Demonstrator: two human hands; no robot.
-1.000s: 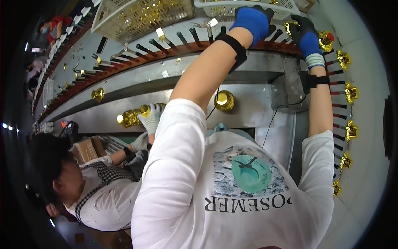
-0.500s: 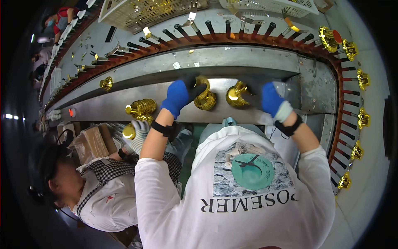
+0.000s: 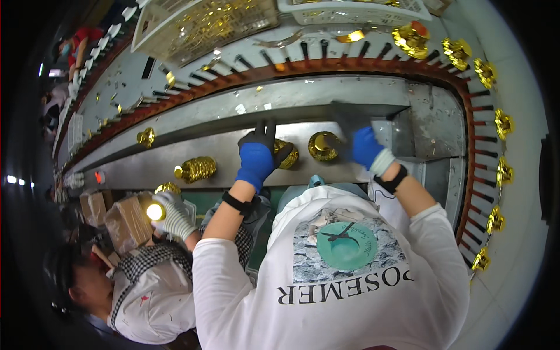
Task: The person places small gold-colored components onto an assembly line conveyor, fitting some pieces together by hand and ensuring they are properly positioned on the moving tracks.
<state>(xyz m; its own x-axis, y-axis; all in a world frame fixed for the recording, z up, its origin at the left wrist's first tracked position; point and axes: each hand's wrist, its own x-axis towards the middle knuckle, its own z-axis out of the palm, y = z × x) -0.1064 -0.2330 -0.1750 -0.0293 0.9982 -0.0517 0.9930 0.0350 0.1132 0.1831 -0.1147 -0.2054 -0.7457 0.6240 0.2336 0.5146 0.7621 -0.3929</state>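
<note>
My left hand (image 3: pixel 257 156), in a blue and dark glove, has its fingers stretched out and apart. Its thumb reaches over a shiny gold ribbed vessel (image 3: pixel 286 154) on the metal bench (image 3: pixel 233 140), partly covering it. To the right, a second gold vessel (image 3: pixel 322 146) stands upright, its round top facing up. My right hand (image 3: pixel 360 146) is just right of that vessel, its dark fingers smeared by motion, so its grip does not show. Further left on the bench lies a bottle-shaped gold piece (image 3: pixel 196 170) on its side.
Beyond the bench curves a rail (image 3: pixel 315 65) with dark pegs, several bearing gold pieces (image 3: pixel 504 123). White baskets (image 3: pixel 201 29) stand behind it. At left a co-worker's striped-gloved hand (image 3: pixel 175 217) holds a gold piece (image 3: pixel 156 212); cardboard boxes (image 3: pixel 125 219) are nearby. A small gold piece (image 3: pixel 146 137) sits on the ledge.
My left hand's fingers have spread and moved away from the top of the gold vessel. My right hand has shifted slightly left. The co-worker's hand moved left and down with a gold piece.
</note>
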